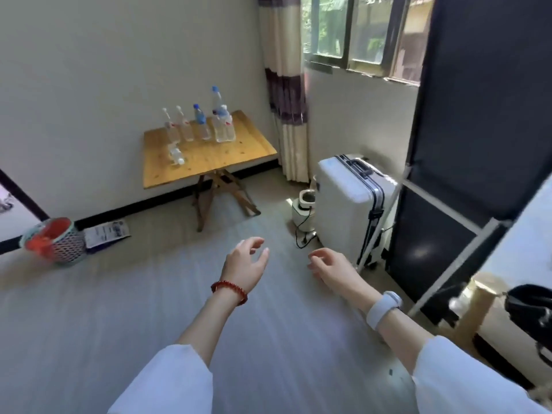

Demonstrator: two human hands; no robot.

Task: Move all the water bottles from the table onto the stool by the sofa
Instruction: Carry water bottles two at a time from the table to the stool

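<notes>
Both white sleeves reach forward from the bottom of the view, and the left hand (246, 262), with a red bead bracelet at its wrist, and the right hand (331, 268), with a pale watch band, hang over bare floor with fingers loosely curled and nothing in them, free for a pick-up that I judge has not begun. All the water bottles are on the wooden folding table (254, 144) against the far wall, well apart from the hands: a row of upright bottles (200, 124) stands toward the wall side, the tallest bottle (217, 115) near the right end, which leaves the front of the top bare, and one small bottle (176, 153) lies on its side near the left front, apart from the row. It could roll, so it probably wants a steady grip. Open floor runs straight to the table. A white suitcase (349, 204) and a small appliance (304, 204) with a cord narrow the right side, and a mesh basket (59, 240) sits at the left wall. No stool or sofa is in view.
</notes>
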